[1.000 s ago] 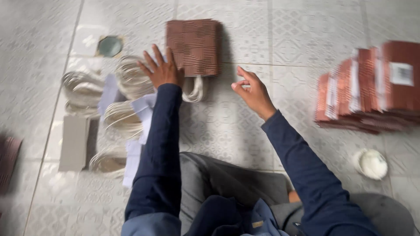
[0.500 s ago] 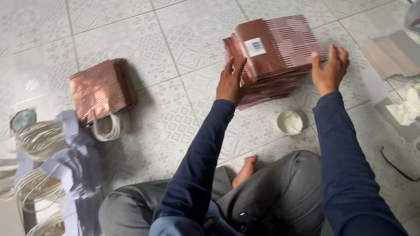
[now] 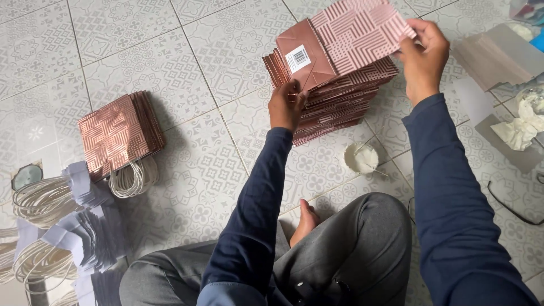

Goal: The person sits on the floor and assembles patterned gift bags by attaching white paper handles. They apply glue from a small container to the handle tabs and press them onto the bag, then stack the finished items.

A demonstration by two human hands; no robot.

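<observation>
At the far left, bundles of white cord handles [image 3: 39, 198] fixed to pale card strips lie on the tiled floor [image 3: 187, 51], just beside a small pile of finished copper-patterned bags [image 3: 116, 133] with cord loops sticking out. Right of centre, the left hand [image 3: 286, 105] is closed on the lower edge of a flat folded paper bag [image 3: 340, 39], raised at a tilt above the stack of folded bags [image 3: 340, 96]. The right hand [image 3: 422, 51] pinches the bag's upper right corner, a small white dish [image 3: 361, 157] sits near the stack, and grey card sheets [image 3: 498, 54] lie at the far right.

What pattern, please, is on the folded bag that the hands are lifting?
Pink and copper-brown stripes in a woven geometric pattern on the folded bag, head view.
</observation>
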